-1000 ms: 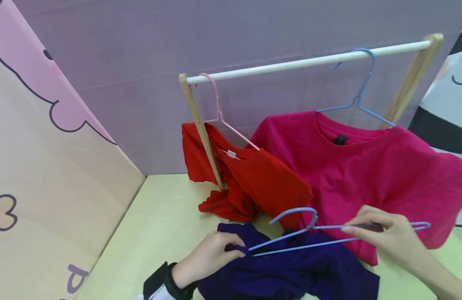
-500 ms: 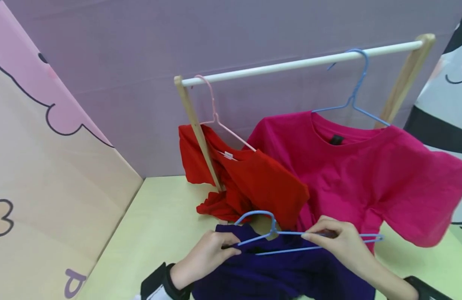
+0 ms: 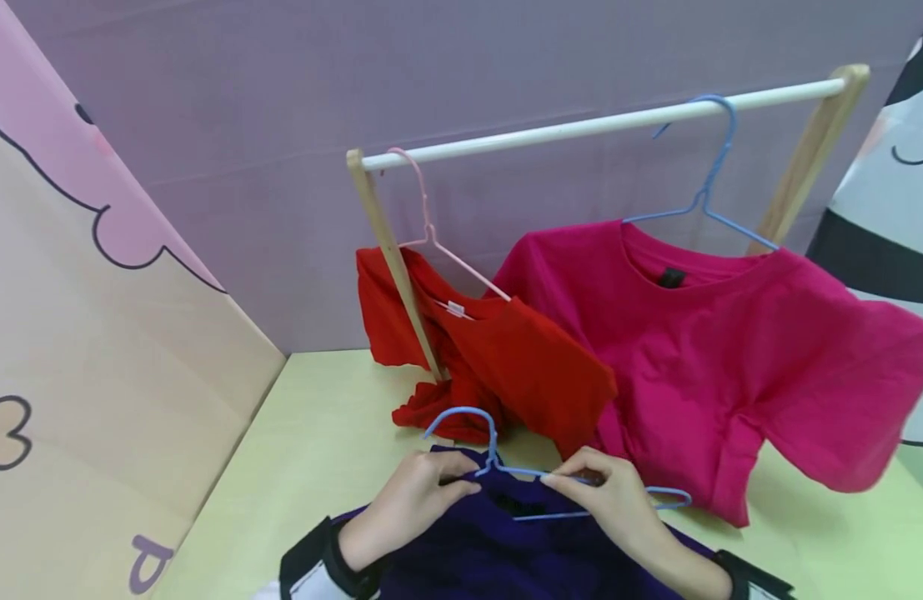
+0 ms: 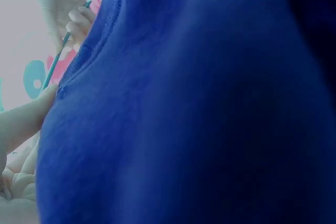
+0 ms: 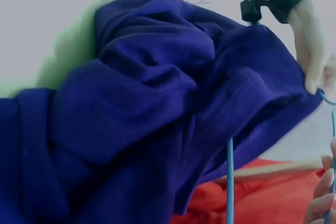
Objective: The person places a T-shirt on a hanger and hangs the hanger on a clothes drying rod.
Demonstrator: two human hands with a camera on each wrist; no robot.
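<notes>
A dark blue T-shirt (image 3: 461,558) lies bunched at the front of the table. My left hand (image 3: 412,504) pinches it near the collar edge; in the left wrist view the thumb (image 4: 31,116) presses on the fabric by the neckline. A light blue hanger (image 3: 493,442) passes into the neck opening, its left arm covered by cloth and hook pointing up. With thumb and fingers, my right hand (image 3: 611,500) grips the hanger's right arm, whose end sticks out beyond the hand. In the right wrist view the hanger bar (image 5: 230,182) enters the collar.
Behind stands a clothes rack with a white rail (image 3: 581,129) and wooden posts. An orange-red T-shirt (image 3: 521,350) hangs there on a pink hanger (image 3: 425,200), and a magenta T-shirt (image 3: 694,358) on another blue hanger (image 3: 709,179). The tabletop (image 3: 281,467) is pale yellow-green.
My right hand has moved left with the hanger, sliding its left arm into the shirt's neck. The left hand keeps its pinch on the shirt and has barely moved.
</notes>
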